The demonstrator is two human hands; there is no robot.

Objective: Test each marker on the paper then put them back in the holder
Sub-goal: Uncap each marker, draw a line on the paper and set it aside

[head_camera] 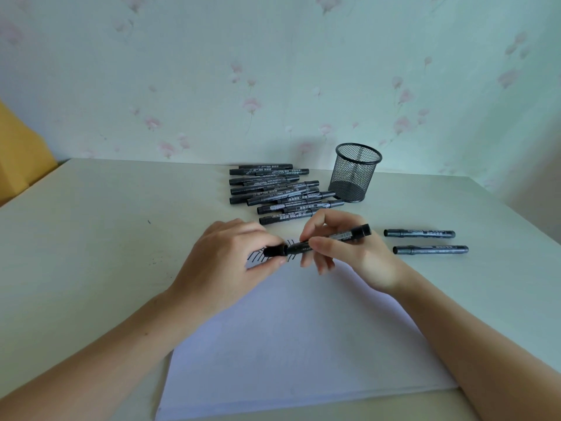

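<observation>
My right hand [343, 253] grips the barrel of a black marker [334, 238] held level above the white paper [288, 344]. My left hand [224, 262] pinches the marker's cap [274, 251] at its left end; whether the cap is seated or slightly off I cannot tell. A few black test strokes [255, 257] show on the paper under my left fingers. Several black markers [279, 192] lie in a pile behind my hands. The black mesh holder [355, 173] stands upright and empty to the right of the pile.
Two more capped markers [419, 233] [431, 250] lie side by side on the white table [91, 238], right of my right hand. A flowered wall runs behind the table. A yellow object [18, 156] sits off the far left edge.
</observation>
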